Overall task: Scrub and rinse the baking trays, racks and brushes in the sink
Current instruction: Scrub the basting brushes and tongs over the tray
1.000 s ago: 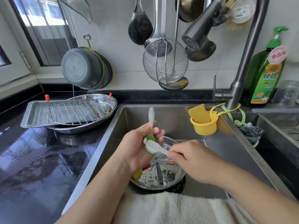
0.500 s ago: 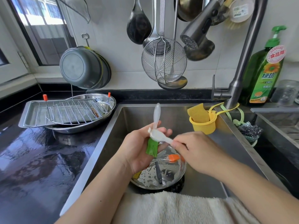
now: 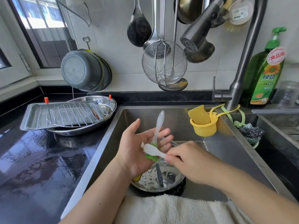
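a steel sink [image 3: 226, 152] fills the middle of the view, with a soapy round bowl [image 3: 169, 183] on its floor holding a dark-handled utensil [image 3: 159, 175]. on the wet black table [image 3: 40, 159] to the left of the hands, a wire rack [image 3: 72, 114] lies on a flat baking tray [image 3: 32, 117] that rests in an oval steel dish [image 3: 103, 101], all well apart from the fingers.

over the bowl, the left hand [image 3: 137, 149] is held palm up with its fingers [image 3: 163, 132] spread and relaxed, gripping nothing. a brush with a pale handle and green bristles [image 3: 157, 125] lies on that palm, its long axis running away from the person, handle tip past the fingertips toward the back wall of the sink and bristles at the heel of the palm.

the right hand [image 3: 191, 164] is curled round the handle of a second white brush [image 3: 152, 150], pinching it near the thumb. this brush lies crosswise to the first, its head reaching left from the right fingers and pressed on the green bristles where the two cross.

the step appears to be brush scrubbed against brush. the coming stroke would turn on that crossing: the right hand is the nearer and the working one, and would need to draw its brush across the other's long axis while the open palm keeps it from sliding off.
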A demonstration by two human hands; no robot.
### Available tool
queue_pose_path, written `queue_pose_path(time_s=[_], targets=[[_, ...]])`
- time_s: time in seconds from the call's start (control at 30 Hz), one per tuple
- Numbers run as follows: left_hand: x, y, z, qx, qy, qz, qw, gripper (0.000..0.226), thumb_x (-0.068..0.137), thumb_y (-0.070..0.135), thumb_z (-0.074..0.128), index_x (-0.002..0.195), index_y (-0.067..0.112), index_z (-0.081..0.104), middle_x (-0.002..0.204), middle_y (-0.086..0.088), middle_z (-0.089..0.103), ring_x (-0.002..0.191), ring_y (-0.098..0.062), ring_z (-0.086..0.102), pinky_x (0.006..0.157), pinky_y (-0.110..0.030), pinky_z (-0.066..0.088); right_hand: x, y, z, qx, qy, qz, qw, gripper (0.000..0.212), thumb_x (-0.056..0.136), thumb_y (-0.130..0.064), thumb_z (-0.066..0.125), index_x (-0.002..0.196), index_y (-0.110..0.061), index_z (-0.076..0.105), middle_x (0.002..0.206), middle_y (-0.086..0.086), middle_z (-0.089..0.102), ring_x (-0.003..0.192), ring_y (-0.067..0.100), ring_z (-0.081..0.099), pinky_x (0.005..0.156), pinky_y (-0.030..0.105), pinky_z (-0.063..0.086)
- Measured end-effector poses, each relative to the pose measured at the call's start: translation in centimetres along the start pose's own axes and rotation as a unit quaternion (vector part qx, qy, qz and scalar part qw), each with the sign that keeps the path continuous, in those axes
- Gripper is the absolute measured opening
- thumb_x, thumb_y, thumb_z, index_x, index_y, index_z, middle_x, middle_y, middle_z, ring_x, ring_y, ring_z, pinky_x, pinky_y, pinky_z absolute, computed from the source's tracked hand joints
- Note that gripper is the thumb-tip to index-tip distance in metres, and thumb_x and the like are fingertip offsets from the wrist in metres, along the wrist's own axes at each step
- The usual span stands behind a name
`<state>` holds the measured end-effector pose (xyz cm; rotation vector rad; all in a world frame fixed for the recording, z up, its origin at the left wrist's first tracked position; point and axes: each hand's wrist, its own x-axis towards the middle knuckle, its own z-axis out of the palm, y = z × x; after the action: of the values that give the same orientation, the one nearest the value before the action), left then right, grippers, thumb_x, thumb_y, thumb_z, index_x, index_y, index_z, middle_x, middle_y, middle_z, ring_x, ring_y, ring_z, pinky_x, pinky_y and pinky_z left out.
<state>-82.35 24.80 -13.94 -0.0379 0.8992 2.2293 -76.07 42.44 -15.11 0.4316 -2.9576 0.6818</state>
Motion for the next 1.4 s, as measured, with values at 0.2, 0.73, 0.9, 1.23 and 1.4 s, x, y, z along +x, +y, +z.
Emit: queue_pose_path(time_s=[0.2,0.73,0.9,1.23,1.4], targets=[[0.0,-0.1,0.2,0.003,-0.016,0.005,1.0,0.077,0.105,0.057,0.039,0.149,-0.006,0.047,0.144,-0.027,0.057,0.14,-0.041,0.051,0.122,-0.052,0.034,0.3,0.9,-0.7,0.018,0.067,0.047,0.997,0.043,0.101,-0.035,0.055,0.058,-0.028,0.05,0.055,-0.007,0.05,0.057,0.014,0.049,0.054,0.028,0.036],[0.4,-0.3,-0.2,0.028,-0.02,0.023,0.999,0.068,0.105,0.045,0.045,0.138,-0.014,0.053,0.119,-0.028,0.06,0.116,-0.041,0.06,0.118,-0.051,0.041,0.2,0.7,-0.8,0.006,0.075,0.103,0.992,0.043,0.1,-0.041,0.056,0.06,-0.028,0.051,0.055,-0.007,0.053,0.054,0.009,0.05,0.051,0.033,0.037],[0.8,-0.4,-0.4,0.087,0.014,0.048,0.995,0.03,0.102,0.02,0.059,0.119,-0.005,0.065,0.104,-0.019,0.064,0.093,-0.028,0.065,0.092,-0.038,0.055,-0.1,0.0,-0.1,0.029,0.021,0.078,0.996,0.042,0.102,-0.037,0.053,0.065,-0.019,0.056,0.063,0.003,0.055,0.064,0.023,0.054,0.061,0.043,0.042],[2.0,-0.6,-2.0,0.169,0.147,0.142,0.964,0.026,0.095,-0.018,0.056,0.115,-0.004,0.066,0.103,-0.021,0.074,0.085,-0.024,0.074,0.075,-0.03,0.062,-0.4,1.4,-1.7,0.008,0.073,0.123,0.99,0.04,0.101,-0.038,0.054,0.066,-0.021,0.059,0.059,-0.001,0.055,0.062,0.021,0.054,0.06,0.042,0.045],[1.5,-1.3,-0.8,0.196,0.131,0.142,0.961,0.031,0.092,-0.023,0.055,0.114,-0.004,0.066,0.1,-0.02,0.077,0.087,-0.025,0.077,0.081,-0.031,0.065,-0.2,0.5,-1.0,0.011,0.068,0.111,0.991,0.034,0.104,-0.037,0.048,0.076,-0.021,0.059,0.068,-0.003,0.057,0.068,0.02,0.056,0.063,0.042,0.046]])
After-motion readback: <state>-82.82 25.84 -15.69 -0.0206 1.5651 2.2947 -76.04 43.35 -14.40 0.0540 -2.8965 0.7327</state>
